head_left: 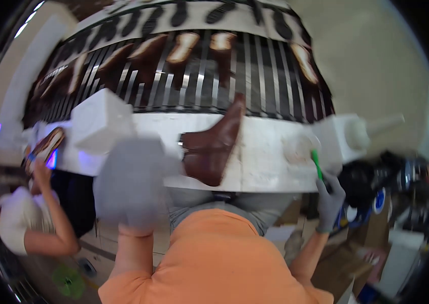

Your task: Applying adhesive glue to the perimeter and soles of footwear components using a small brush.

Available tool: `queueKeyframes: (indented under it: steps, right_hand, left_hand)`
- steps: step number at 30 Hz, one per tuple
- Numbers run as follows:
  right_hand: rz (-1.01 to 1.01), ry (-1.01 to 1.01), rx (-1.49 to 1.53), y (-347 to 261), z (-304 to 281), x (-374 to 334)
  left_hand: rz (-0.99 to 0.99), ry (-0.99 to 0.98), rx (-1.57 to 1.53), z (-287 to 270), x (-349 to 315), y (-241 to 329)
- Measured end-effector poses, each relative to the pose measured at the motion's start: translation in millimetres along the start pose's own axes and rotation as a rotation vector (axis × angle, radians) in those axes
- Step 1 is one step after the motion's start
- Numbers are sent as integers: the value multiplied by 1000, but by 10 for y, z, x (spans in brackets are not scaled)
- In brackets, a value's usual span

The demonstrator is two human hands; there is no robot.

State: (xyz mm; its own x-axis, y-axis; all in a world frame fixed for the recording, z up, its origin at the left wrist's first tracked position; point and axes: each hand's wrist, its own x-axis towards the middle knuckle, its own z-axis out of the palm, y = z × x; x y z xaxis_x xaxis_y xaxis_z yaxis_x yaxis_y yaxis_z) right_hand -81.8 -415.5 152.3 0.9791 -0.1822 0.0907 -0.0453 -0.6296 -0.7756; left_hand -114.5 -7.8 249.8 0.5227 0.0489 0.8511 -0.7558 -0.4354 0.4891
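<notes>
A brown ankle boot (214, 149) lies on its side on the white table (265, 172) before me, its toe toward the rollers. My left hand (133, 177), in a grey glove, is raised left of the boot and smeared by motion, so its fingers cannot be made out. At the table's right end my right hand (330, 200), also gloved in grey, grips a slim green brush (318, 164). The brush's upper end is over or beside a round, pale, translucent dish (301, 148); whether they touch is unclear.
A white box (102, 120) stands left on the table, a white bottle (355, 134) right. Beyond runs a roller conveyor (247, 76) with several brown boots, and a ledge bearing dark soles (179, 14). Far left, a seated person (32, 218) handles a shoe (47, 147).
</notes>
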Motion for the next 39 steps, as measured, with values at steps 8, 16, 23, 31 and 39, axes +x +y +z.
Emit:
queueKeyframes:
  steps: [8, 16, 23, 31, 39]
  right_hand:
    - [-112, 124, -391, 192, 232, 74]
    - [-97, 41, -756, 188, 451, 265]
    - [8, -123, -348, 342, 287, 365]
    - [387, -240, 722, 170, 409, 304]
    - [-112, -633, 190, -490, 668, 369]
  left_hand:
    - [-851, -699, 119, 610, -693, -1439]
    - [-1045, -896, 86, 923, -776, -1752]
    - [-1495, -409, -777, 999, -1247, -1310]
    - [-1787, -15, -1058, 1122, -1701, -789]
    - [-1707, -161, -826, 1074, -1565, -715]
